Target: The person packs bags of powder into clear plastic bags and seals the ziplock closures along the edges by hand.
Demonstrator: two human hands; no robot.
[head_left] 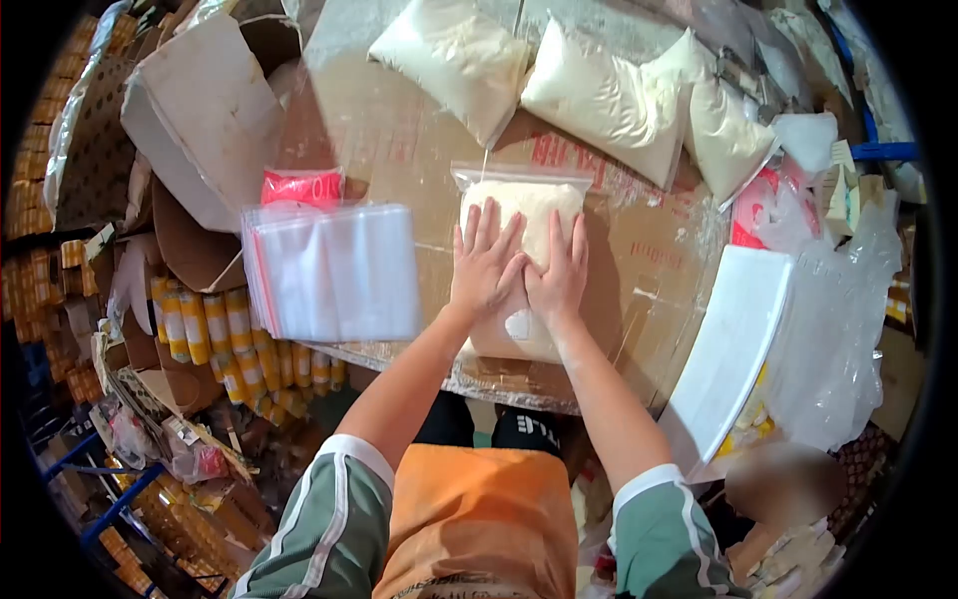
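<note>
A clear zip-top bag filled with pale cream powder lies flat on the cardboard-covered table in front of me. My left hand rests on its left half with the fingers stretched out. On the right half lies my right hand, also flat with fingers extended. My thumbs come close together near the bag's middle. The bag's zip edge points away from me. To the left, a stack of flat clear bags lies near my left forearm.
Filled powder bags lie along the table's far side. A small red packet sits behind the flat bags. At the right edge are a white box-like panel and crumpled plastic. Rolls with yellow ends are stacked at left.
</note>
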